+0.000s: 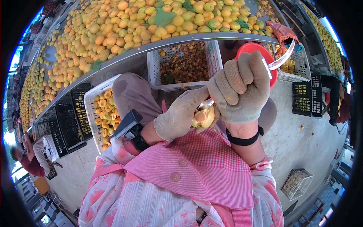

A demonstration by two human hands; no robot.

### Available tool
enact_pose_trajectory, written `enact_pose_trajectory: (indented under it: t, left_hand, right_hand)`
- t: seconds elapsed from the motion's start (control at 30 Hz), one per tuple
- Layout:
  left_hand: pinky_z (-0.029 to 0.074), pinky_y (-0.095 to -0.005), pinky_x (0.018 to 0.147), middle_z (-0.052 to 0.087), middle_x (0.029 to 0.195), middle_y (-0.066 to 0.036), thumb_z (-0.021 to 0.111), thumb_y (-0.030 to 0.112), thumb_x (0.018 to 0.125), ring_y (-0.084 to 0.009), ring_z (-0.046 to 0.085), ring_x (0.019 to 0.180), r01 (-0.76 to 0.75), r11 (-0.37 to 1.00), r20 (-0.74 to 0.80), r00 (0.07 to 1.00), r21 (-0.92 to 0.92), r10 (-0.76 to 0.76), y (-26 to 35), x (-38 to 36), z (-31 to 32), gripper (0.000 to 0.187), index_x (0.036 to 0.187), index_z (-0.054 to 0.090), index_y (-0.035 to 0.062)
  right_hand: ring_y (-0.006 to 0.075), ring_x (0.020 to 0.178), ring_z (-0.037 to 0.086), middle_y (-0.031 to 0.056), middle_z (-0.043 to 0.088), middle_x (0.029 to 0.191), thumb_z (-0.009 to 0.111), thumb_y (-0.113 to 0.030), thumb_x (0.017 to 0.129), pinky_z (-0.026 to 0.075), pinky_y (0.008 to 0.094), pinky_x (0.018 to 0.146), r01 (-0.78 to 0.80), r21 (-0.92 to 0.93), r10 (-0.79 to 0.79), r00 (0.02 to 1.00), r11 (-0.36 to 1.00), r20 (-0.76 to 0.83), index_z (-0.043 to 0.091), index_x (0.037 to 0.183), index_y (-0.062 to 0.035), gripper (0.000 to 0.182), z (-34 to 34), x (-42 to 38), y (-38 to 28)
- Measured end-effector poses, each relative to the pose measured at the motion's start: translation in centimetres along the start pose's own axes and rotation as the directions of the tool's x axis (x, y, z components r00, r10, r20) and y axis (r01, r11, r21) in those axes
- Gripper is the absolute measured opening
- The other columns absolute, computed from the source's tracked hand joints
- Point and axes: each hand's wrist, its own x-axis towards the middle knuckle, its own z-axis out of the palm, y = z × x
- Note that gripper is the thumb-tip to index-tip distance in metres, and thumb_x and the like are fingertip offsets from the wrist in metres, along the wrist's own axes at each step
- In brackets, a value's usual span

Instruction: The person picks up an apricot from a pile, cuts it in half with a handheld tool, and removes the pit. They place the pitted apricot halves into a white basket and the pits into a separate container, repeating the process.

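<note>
My left hand (179, 113), in a beige work glove, is closed around a cut apricot (205, 118) with its brown stone showing. My right hand (242, 85), gloved too, makes a fist around the handle of a metal tool with a curved end (284, 57). That curved end sticks out past the thumb side, up and to the right. At the other side of the fist, a short metal tip reaches the apricot between both hands. Most of the handle is hidden by my fingers.
A sorting table (124, 52) heaped with apricots and some leaves runs across the front. Below stand a white crate (217, 56) of brown stones, a white crate (90, 109) of apricot halves and a red bucket (274, 62). Black crates (68, 117) and another person (32, 159) are at left.
</note>
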Motion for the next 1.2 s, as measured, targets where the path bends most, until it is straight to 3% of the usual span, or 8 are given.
enact_pose_trajectory:
  t: [0.37, 0.47, 0.63, 0.73, 0.97, 1.03, 1.13, 1.2]
  left_hand:
    - [0.050, -0.0285, 0.070, 0.061, 0.088, -0.009, 0.062, 0.034, 0.093, -0.0183, 0.061, 0.075, 0.195, 0.941, 0.156, 0.975, -0.275, -0.156, 0.5, 0.7, -1.2, 0.037, 0.106, 0.055, 0.0000]
    - [0.044, -0.0260, 0.057, 0.059, 0.081, -0.008, 0.038, 0.032, 0.104, -0.0149, 0.051, 0.058, 0.362, 0.567, 0.145, 0.909, -0.740, -0.391, -0.2, 1.0, -1.0, 0.038, 0.092, 0.054, -0.0010]
    - [0.046, -0.0304, 0.054, 0.058, 0.082, -0.014, 0.051, 0.017, 0.095, -0.0174, 0.055, 0.063, -0.027, 0.932, -0.511, 0.842, -0.361, -0.173, -1.5, 0.7, -0.6, 0.022, 0.084, 0.053, -0.0016]
    - [0.049, -0.0364, 0.056, 0.056, 0.086, -0.017, 0.064, 0.005, 0.072, -0.0291, 0.056, 0.064, -0.175, 0.859, -0.524, 0.729, 0.481, 0.441, -1.4, 0.7, -1.6, 0.018, 0.083, 0.052, -0.0039]
    - [0.048, -0.0400, 0.063, 0.057, 0.088, -0.017, 0.053, 0.002, 0.087, -0.0335, 0.057, 0.073, -0.131, 0.939, -0.666, 0.674, 0.319, 0.320, -2.0, -1.2, -2.5, 0.005, 0.086, 0.054, -0.0023]
    - [0.048, -0.0412, 0.066, 0.056, 0.094, -0.019, 0.052, 0.003, 0.088, -0.0335, 0.058, 0.078, -0.020, 0.985, -0.682, 0.723, -0.171, -0.104, -1.3, -2.0, -3.1, 0.009, 0.095, 0.055, -0.0025]
    - [0.050, -0.0412, 0.068, 0.058, 0.096, -0.020, 0.052, 0.004, 0.090, -0.0319, 0.059, 0.080, 0.027, 0.952, -0.724, 0.642, -0.305, -0.250, -3.3, -3.0, -3.6, 0.016, 0.105, 0.055, -0.0027]
    - [0.050, -0.0400, 0.067, 0.059, 0.095, -0.021, 0.049, 0.007, 0.094, -0.0298, 0.060, 0.081, 0.097, 0.995, -0.833, 0.550, -0.002, -0.056, -5.9, -4.4, -4.0, 0.019, 0.109, 0.054, -0.0025]
  right_hand:
    - [0.0109, 0.039, 0.027, -0.0022, 0.033, 0.053, 0.036, -0.030, 0.103, 0.026, 0.0277, 0.040, 0.015, -0.007, -0.015, 1.000, 1.000, 0.006, 0.036, 0.069, -0.0147, 0.037, 0.4, 0.0, -0.1]
    - [0.0094, 0.040, 0.030, -0.0021, 0.035, 0.057, 0.038, -0.034, 0.103, 0.028, 0.0264, 0.040, 0.246, -0.257, -0.268, 0.962, 0.935, -0.056, 0.044, 0.077, -0.0120, 0.035, 0.9, 0.0, -0.5]
    - [0.0070, 0.041, 0.039, -0.0004, 0.047, 0.059, 0.052, -0.025, 0.098, 0.030, 0.0234, 0.036, -0.158, -0.790, -0.226, 0.909, 0.592, -0.351, 0.053, 0.105, -0.0069, 0.019, 1.8, -0.9, 1.9]
    - [0.0055, 0.042, 0.043, 0.0010, 0.053, 0.065, 0.053, -0.015, 0.096, 0.031, 0.0204, 0.037, -0.236, -0.847, -0.105, 0.941, 0.476, -0.321, 0.051, 0.111, -0.0053, 0.018, 1.2, -0.9, 4.7]
    - [0.0064, 0.043, 0.046, 0.0038, 0.058, 0.067, 0.053, -0.013, 0.094, 0.032, 0.0197, 0.038, -0.286, -0.848, 0.089, 0.957, 0.447, -0.276, 0.050, 0.115, -0.0010, 0.024, 1.2, 0.1, 6.4]
    - [0.0078, 0.044, 0.047, 0.0046, 0.058, 0.067, 0.054, -0.013, 0.092, 0.032, 0.0209, 0.038, -0.387, -0.819, 0.126, 0.921, 0.425, -0.370, 0.049, 0.117, -0.0009, 0.028, 2.1, 0.4, 7.3]
    - [0.0097, 0.045, 0.048, 0.0057, 0.060, 0.069, 0.054, -0.013, 0.089, 0.032, 0.0222, 0.038, -0.480, -0.746, 0.193, 0.875, 0.462, -0.444, 0.049, 0.121, -0.0010, 0.035, 2.3, 1.0, 8.4]
    - [0.0105, 0.045, 0.048, 0.0062, 0.061, 0.070, 0.054, -0.013, 0.088, 0.032, 0.0225, 0.038, -0.492, -0.731, 0.224, 0.870, 0.473, -0.440, 0.049, 0.121, -0.0011, 0.035, 2.8, 1.5, 9.2]
